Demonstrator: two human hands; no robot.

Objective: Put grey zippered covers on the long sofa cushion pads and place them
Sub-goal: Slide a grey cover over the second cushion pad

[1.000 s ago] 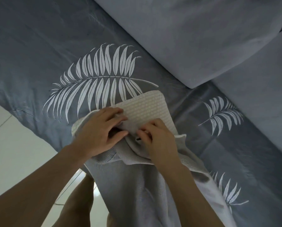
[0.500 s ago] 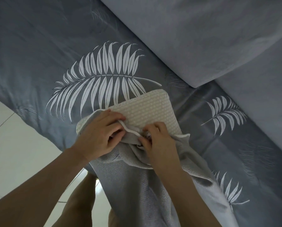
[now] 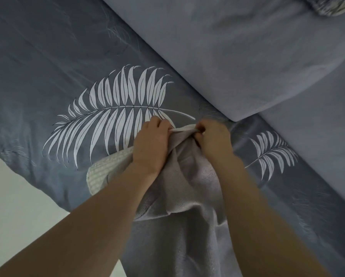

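**Operator:** Quick, where is everything?

**Annotator:** Your left hand (image 3: 151, 144) and right hand (image 3: 213, 140) are both clenched on the far edge of the grey cover (image 3: 187, 186), fingers curled into the cloth, hands near each other. The pad (image 3: 99, 176) lies on the leaf-print bedspread (image 3: 47, 76), under the cover as far as I can tell. One cream corner pokes out on the left, beside your left wrist.

**Operator:** What goes wrong from here?

**Annotator:** That bare corner. If you pull with your hands this close, the cloth likely bunches mid-width, the corner gets left out, and the pad may buckle inside. The cover looks twisted between your wrists, so a seam could land off the pad's edge. I can't see the zipper, so I can't say whether it would snag. The blue-grey pillow (image 3: 227, 56) is near; overshoot and you could shove into it.
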